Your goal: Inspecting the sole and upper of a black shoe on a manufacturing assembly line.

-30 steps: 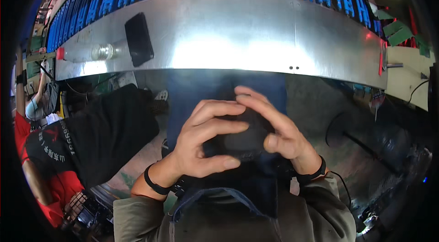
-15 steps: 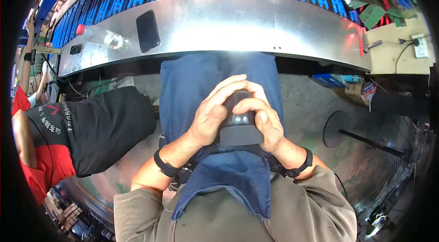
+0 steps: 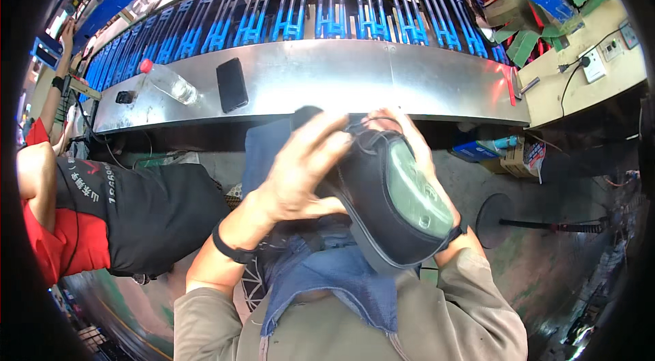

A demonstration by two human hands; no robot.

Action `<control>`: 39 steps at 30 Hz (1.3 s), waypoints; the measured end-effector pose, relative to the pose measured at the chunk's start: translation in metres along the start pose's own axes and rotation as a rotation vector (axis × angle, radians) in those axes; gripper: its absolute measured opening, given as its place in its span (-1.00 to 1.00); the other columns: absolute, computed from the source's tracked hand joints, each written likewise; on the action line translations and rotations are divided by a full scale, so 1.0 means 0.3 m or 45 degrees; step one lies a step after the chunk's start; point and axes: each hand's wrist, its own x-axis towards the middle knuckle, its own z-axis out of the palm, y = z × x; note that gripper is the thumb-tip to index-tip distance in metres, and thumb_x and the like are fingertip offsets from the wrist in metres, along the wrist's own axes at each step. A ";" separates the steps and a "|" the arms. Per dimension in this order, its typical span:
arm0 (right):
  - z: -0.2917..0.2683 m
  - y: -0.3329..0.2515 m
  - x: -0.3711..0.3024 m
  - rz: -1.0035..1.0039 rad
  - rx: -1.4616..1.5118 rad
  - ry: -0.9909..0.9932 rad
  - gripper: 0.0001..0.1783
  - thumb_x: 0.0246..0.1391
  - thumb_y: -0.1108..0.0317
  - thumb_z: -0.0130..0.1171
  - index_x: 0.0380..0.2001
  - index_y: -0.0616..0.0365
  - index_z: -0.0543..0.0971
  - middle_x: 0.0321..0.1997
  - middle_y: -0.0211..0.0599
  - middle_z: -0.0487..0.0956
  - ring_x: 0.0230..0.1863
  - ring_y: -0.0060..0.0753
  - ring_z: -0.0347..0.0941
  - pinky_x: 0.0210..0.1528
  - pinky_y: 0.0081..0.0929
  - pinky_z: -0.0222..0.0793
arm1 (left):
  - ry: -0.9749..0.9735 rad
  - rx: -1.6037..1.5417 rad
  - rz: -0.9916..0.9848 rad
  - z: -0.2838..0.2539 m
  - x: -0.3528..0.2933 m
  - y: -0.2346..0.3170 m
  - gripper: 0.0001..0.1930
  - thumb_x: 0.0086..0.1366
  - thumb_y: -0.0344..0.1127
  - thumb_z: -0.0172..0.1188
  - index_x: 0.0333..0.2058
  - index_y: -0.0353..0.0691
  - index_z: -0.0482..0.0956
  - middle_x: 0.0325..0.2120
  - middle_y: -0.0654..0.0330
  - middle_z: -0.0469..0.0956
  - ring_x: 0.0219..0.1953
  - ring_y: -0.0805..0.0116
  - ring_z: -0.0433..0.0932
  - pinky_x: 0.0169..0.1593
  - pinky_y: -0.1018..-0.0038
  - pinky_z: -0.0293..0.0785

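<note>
Black shoe [image 3: 372,207] up between both hands, tilted, over the lap. Right hand [image 3: 421,156] curved along its far side, fingers holding it, partly hidden behind it. Left hand [image 3: 303,167] spread wide, thumb apart, at the near side; blur, can't tell whether it grips.

Likely light; upper probably soft, sole edge firmer, not fragile. Best hold: sole edge by left thumb, or heel end below the fingers.

Pale green inset [image 3: 417,190] looks smooth; markings unclear. Dark lump [image 3: 307,114] beyond left fingers: unidentifiable.
</note>
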 end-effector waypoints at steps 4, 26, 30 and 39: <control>0.034 0.113 0.041 0.246 0.288 -0.106 -0.20 0.38 0.10 0.12 0.47 0.34 0.11 0.43 -0.11 0.33 0.45 -0.23 0.24 0.48 -0.28 0.15 | 0.801 -1.242 -1.062 0.018 -0.033 0.018 0.20 0.15 0.17 0.47 0.51 -0.25 -0.12 0.45 -0.10 0.08 0.50 -0.02 0.04 0.49 0.08 0.05; -0.065 0.210 0.091 -0.090 -0.520 0.041 -0.23 0.22 0.13 0.35 0.36 0.31 0.34 0.28 -0.11 0.49 0.29 -0.29 0.41 0.36 -0.36 0.28 | 0.373 -0.772 -1.025 0.300 -0.060 -0.146 -0.36 0.32 -0.26 0.36 0.31 -0.35 0.39 0.20 -0.03 0.49 0.26 0.17 0.46 0.32 0.30 0.35; -0.065 0.259 0.091 -0.068 -0.514 0.127 -0.35 0.25 0.19 0.31 0.31 0.28 0.42 0.22 -0.10 0.56 0.23 -0.30 0.48 0.31 -0.38 0.33 | 0.479 -0.629 -1.065 0.339 -0.085 -0.164 -0.38 0.31 -0.24 0.37 0.28 -0.36 0.43 0.12 -0.04 0.57 0.18 0.17 0.55 0.24 0.32 0.45; -0.049 0.351 0.058 -0.089 -0.636 0.274 -0.32 0.34 0.07 0.20 0.33 0.32 0.36 0.18 0.02 0.57 0.23 -0.20 0.50 0.29 -0.30 0.37 | 0.559 -0.664 -1.081 0.368 -0.118 -0.182 -0.34 0.39 -0.19 0.32 0.32 -0.40 0.31 0.18 -0.02 0.50 0.23 0.22 0.48 0.30 0.36 0.38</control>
